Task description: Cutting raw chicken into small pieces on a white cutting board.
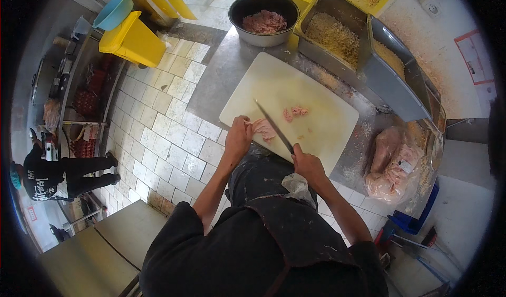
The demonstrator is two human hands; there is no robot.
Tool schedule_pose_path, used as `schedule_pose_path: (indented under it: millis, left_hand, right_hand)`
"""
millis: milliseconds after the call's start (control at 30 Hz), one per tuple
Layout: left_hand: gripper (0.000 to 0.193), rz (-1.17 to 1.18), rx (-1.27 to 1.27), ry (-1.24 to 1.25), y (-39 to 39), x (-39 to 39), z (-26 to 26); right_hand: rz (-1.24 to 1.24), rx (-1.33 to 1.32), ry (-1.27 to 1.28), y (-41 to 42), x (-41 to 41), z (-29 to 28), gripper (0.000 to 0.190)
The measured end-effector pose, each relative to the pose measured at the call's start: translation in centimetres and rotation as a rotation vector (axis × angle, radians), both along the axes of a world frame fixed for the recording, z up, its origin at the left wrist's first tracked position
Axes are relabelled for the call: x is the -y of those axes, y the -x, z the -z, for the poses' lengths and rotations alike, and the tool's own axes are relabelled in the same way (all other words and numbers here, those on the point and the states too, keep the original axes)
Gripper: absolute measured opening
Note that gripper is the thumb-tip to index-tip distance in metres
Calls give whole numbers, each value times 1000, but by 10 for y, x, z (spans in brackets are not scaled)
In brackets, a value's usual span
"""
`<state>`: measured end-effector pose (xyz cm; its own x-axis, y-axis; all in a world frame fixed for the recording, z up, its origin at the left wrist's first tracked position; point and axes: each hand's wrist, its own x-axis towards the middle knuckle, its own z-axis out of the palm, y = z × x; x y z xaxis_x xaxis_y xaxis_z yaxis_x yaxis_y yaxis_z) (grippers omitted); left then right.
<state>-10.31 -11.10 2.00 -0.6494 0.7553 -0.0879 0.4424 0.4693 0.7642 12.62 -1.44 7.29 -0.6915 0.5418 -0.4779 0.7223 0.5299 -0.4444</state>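
Note:
My left hand [238, 135] pinches the left edge of a thin piece of raw pale-pink meat [264, 129] on a white plastic cutting board [328, 99]. In my right hand [308, 162] is the handle of a long kitchen knife [275, 128]. Its blade points up and left over the board, along the right side of the meat, and whether it touches the meat I cannot tell. Small meat scraps [294, 113] lie on the board to the right of the blade.
Behind the board stand a bowl [263, 40] of minced meat and metal containers [330, 65] of crumbs. Bagged raw meat [395, 166] lies at the right. A yellow bin [134, 40] stands on the tiled floor. Another person [51, 174] works at shelving at the far left.

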Motion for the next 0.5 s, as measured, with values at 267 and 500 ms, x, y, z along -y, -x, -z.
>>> schedule_pose_path:
  millis: [267,500]
  left_hand:
    - [22,158,-135,-25,-30,0,10]
    - [22,259,-101,-181,-39,0,26]
  right_hand:
    - [-144,87,25,-6,3,17,43]
    - [-134,-93,-62,73,-13,43,45]
